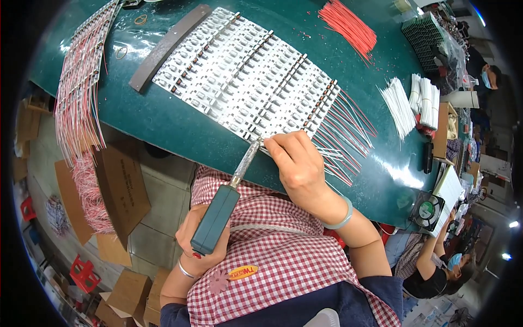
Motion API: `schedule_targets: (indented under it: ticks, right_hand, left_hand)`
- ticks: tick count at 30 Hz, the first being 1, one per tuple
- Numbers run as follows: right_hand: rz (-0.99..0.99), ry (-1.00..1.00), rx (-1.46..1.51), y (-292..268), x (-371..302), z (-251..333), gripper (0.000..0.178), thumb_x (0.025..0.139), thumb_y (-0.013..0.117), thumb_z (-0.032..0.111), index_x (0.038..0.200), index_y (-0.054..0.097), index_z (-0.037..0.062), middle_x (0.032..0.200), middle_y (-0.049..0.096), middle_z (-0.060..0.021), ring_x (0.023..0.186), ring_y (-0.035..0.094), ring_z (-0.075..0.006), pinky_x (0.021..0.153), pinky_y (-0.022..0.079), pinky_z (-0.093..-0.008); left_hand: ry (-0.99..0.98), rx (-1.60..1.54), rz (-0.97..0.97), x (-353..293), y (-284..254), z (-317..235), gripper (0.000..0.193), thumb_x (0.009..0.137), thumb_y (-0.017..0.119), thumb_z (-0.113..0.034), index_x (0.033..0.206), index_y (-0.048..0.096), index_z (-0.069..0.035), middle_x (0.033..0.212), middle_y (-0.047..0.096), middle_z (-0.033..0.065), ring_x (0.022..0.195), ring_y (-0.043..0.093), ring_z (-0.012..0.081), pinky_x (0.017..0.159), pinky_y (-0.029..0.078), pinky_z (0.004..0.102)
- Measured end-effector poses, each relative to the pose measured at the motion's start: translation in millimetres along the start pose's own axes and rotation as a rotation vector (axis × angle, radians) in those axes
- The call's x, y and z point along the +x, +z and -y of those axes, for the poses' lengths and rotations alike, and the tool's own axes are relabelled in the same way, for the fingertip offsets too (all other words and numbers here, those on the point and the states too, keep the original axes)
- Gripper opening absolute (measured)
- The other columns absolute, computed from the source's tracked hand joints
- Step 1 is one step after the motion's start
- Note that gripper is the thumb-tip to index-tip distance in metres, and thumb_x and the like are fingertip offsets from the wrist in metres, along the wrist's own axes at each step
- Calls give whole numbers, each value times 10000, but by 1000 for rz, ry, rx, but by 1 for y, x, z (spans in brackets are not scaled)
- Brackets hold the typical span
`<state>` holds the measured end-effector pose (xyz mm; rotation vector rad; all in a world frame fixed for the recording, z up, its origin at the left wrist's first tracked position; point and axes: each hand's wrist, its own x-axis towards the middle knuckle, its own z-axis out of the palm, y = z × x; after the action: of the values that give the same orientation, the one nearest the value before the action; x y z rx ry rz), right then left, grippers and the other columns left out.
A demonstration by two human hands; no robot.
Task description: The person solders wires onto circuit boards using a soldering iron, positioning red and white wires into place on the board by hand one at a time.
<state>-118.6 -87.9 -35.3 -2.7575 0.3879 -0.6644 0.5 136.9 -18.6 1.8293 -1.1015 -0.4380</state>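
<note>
My left hand (187, 231) is wrapped around the green handle of a soldering iron (216, 218). Its metal tip reaches the near edge of a white panel of small circuit boards (234, 71). Close beside the tip, my right hand (301, 170) is closed in a pinch at the same edge. Whatever lies between those fingertips is too small or hidden to make out. Red and white wires (348, 128) stick out from the panel's right side, some passing near my right hand. Across the panel's far left end lies a dark bar (169, 49).
Loose red wires (348, 27) lie at the back, and white wire bundles (397, 106) at the right. A wired panel (81, 71) hangs over the left table edge above a cardboard box (122, 191). A small fan (426, 210) stands right, near another person (436, 267).
</note>
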Motion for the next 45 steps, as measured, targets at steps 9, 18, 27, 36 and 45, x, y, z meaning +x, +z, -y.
schedule_targets:
  ticks: [9,18,27,36,45]
  right_hand:
    - [-11,2,-7,1,0,1,362,721,678,15,1074,691,-64,987,650,-125,862,614,-262,686,538,-340]
    - [-120,56,-2,-4,6,0,354,672,686,-82,1021,720,-31,923,683,-95,802,631,-249,660,535,-352]
    - [-37,39,-21,-1,3,-8,366,699,683,32,1057,701,-45,980,658,-97,852,615,-250,684,527,-336]
    - [-34,34,-31,-1,3,-7,373,681,680,14,1046,697,-60,967,644,-113,851,615,-258,688,538,-331]
    - [-35,37,-24,-2,3,-7,370,694,679,10,1056,694,-64,973,645,-117,855,612,-260,695,540,-334]
  left_hand:
    - [-142,-48,15,-29,1,16,220,811,785,-7,1017,729,48,1013,718,201,860,744,332,734,604,368]
    - [-119,-36,23,-24,1,16,243,809,786,-4,1037,728,54,1033,726,208,900,753,344,781,610,383]
    - [-28,0,9,-3,5,6,215,790,783,18,997,736,52,1020,722,198,877,752,325,761,611,368]
    - [1,11,5,9,7,1,198,797,777,8,980,717,56,924,696,174,759,706,292,663,565,334]
    - [-50,11,33,-9,5,10,183,798,781,8,966,725,53,933,700,179,786,728,311,673,589,348]
